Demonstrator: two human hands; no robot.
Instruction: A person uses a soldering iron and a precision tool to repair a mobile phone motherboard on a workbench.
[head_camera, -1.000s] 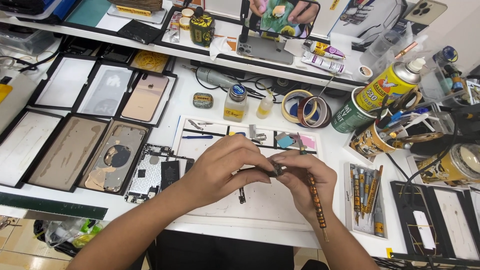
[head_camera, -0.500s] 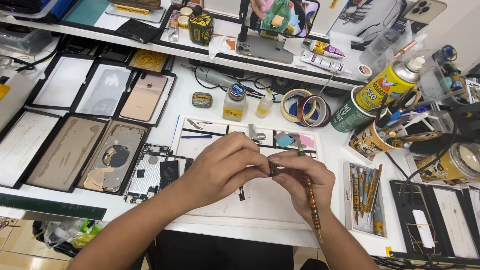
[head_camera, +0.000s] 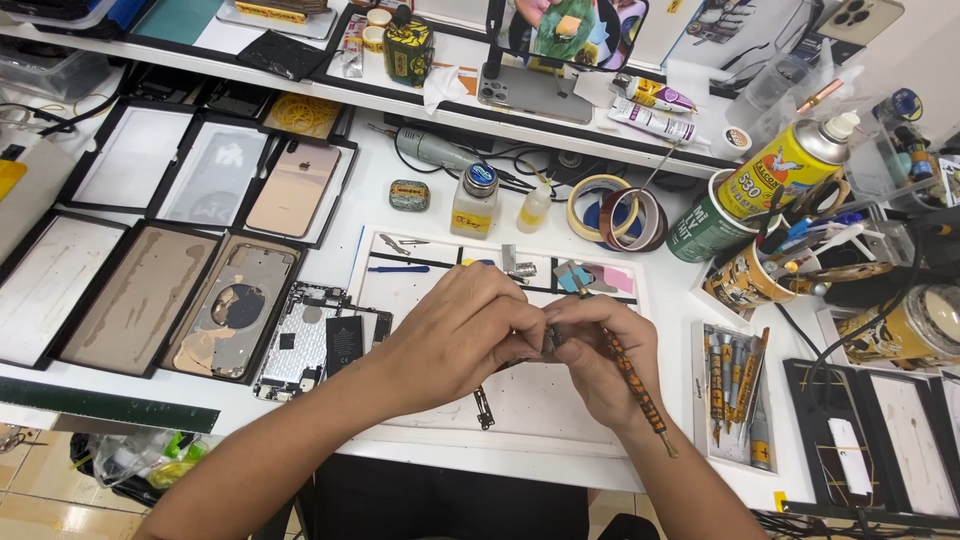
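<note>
Over the near half of the white work mat (head_camera: 560, 420), the left hand (head_camera: 455, 335) pinches a small dark part (head_camera: 549, 340) between its fingertips, steadying it so it cannot turn. The right hand (head_camera: 600, 365) closes around an orange patterned screwdriver (head_camera: 632, 385), its tip meeting the part. Just right of the mat a tray of spare screwdrivers (head_camera: 735, 395) lies within reach. Left of the mat sits an opened phone (head_camera: 310, 345); behind the mat stand tape rolls (head_camera: 615, 210).
</note>
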